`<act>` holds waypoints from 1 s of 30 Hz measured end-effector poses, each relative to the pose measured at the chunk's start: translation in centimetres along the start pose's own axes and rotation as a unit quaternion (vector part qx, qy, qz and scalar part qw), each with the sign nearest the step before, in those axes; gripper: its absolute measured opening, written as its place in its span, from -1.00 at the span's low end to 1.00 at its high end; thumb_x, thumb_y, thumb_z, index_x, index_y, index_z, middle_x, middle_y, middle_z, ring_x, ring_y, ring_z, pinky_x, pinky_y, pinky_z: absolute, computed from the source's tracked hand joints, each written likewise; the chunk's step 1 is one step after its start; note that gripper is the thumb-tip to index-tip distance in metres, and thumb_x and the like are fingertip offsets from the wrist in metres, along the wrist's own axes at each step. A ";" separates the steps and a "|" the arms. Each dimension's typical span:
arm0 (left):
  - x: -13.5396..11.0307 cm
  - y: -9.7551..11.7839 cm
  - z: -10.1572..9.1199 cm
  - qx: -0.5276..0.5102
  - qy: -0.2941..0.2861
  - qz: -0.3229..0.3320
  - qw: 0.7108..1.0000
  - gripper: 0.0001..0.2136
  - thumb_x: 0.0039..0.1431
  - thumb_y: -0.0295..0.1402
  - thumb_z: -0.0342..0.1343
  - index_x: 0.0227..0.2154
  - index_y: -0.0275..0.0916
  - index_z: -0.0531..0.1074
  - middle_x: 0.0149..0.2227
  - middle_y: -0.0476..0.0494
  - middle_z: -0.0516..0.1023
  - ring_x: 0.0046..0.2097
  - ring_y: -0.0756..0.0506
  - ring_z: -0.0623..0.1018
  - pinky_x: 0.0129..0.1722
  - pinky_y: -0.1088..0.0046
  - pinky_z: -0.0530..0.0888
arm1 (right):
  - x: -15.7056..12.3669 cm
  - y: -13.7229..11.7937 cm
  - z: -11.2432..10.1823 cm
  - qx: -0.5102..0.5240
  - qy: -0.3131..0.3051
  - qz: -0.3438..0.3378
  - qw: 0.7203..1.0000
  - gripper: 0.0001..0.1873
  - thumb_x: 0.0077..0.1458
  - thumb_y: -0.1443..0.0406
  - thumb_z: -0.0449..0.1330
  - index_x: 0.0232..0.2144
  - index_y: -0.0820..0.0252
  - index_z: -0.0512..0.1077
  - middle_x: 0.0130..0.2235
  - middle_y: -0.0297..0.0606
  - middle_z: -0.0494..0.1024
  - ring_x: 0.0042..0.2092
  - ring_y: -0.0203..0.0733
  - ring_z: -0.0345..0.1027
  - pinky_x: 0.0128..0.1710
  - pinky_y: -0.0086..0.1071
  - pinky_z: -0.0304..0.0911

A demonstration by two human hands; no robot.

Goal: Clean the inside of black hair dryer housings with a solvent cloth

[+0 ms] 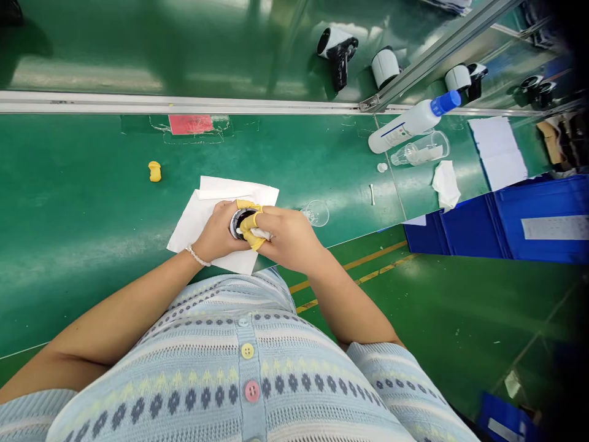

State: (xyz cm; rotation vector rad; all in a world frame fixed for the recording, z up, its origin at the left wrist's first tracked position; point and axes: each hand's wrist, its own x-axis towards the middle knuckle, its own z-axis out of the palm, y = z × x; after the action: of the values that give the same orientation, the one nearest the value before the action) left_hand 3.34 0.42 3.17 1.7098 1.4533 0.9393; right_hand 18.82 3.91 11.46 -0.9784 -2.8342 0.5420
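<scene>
My left hand (219, 232) is wrapped round a round, dark-faced housing (234, 226) with a pale rim, its open face turned up. My right hand (292, 238) reaches over that face with its fingers pinched on a crumpled white wipe (262, 234). Yellow finger cots (252, 222) cover fingertips at the housing. Beneath both hands, a white paper sheet (191, 218) lies on the green bench (92, 202). The fingers hide much of the housing and of the wipe.
Left of the paper lies a loose yellow piece (155, 172). To the right are a clear cup (316, 213), a cotton swab (372, 194), a blue-capped white bottle (409, 126) and a clear tumbler (426, 148). Camera-like units (338, 52) stand behind the metal rail (230, 104). Blue bins (543, 215) stand right.
</scene>
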 end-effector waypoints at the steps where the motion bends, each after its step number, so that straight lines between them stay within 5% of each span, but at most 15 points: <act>1: 0.0 0.0 0.0 0.001 -0.002 -0.001 1.000 -0.45 -0.21 -0.16 0.28 -0.11 -0.23 0.34 -0.11 -0.11 0.50 -0.04 -0.23 0.47 0.04 0.25 0.34 | 0.1 0.0 -0.2 0.005 -0.013 0.000 1.000 -0.89 0.03 0.35 0.10 -0.37 0.22 0.42 -0.40 -0.33 0.38 -0.42 -0.34 0.14 -0.48 -0.46 -0.15; 8: 0.0 -0.3 0.1 0.016 0.023 0.036 0.999 -0.49 -0.18 -0.17 0.24 -0.12 -0.22 0.32 -0.13 -0.12 0.51 -0.07 -0.24 0.48 0.00 0.23 0.37 | 0.8 -1.3 -0.5 -0.074 -0.001 0.067 0.995 -0.87 -0.03 0.38 0.09 -0.38 0.20 0.42 -0.43 -0.33 0.37 -0.46 -0.31 0.11 -0.51 -0.42 -0.21; 12: -0.1 -0.4 0.2 0.025 0.031 0.055 0.998 -0.57 -0.10 -0.20 0.18 -0.12 -0.18 0.31 -0.13 -0.10 0.51 -0.10 -0.20 0.49 -0.04 0.26 0.40 | 0.5 -1.8 0.0 -0.091 0.019 0.043 0.995 -0.86 0.01 0.35 0.07 -0.38 0.18 0.42 -0.44 -0.33 0.38 -0.46 -0.28 0.14 -0.51 -0.41 -0.19; 17: 0.0 -0.1 0.1 0.027 0.039 0.039 0.998 -0.56 -0.17 -0.23 0.21 -0.16 -0.19 0.31 -0.19 -0.07 0.52 -0.14 -0.19 0.50 -0.04 0.25 0.39 | 0.5 -1.2 0.9 -0.150 0.075 0.073 0.983 -0.82 -0.09 0.44 0.05 -0.40 0.19 0.40 -0.46 -0.32 0.38 -0.47 -0.27 0.13 -0.51 -0.38 -0.22; 24: 0.1 0.3 -0.1 0.022 0.023 0.025 0.999 -0.53 -0.18 -0.22 0.22 -0.14 -0.17 0.30 -0.16 -0.05 0.51 -0.12 -0.18 0.50 -0.04 0.29 0.38 | 0.0 -0.6 1.9 -0.105 0.174 0.090 0.975 -0.89 -0.02 0.36 0.03 -0.42 0.20 0.35 -0.49 -0.33 0.33 -0.48 -0.28 0.12 -0.51 -0.42 -0.12; 30: 0.1 0.0 0.1 0.031 0.035 0.045 0.998 -0.57 -0.14 -0.19 0.21 -0.16 -0.17 0.30 -0.22 -0.05 0.51 -0.17 -0.17 0.50 -0.10 0.29 0.39 | 0.4 -1.1 1.6 -0.097 0.142 0.072 0.982 -0.88 -0.07 0.40 0.04 -0.42 0.19 0.35 -0.48 -0.34 0.35 -0.46 -0.28 0.17 -0.51 -0.42 -0.12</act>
State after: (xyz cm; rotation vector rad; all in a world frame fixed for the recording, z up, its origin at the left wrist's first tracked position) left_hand 3.44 0.51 3.08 1.8179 1.4743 1.0205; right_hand 17.49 2.86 10.35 -1.1935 -2.6093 0.1227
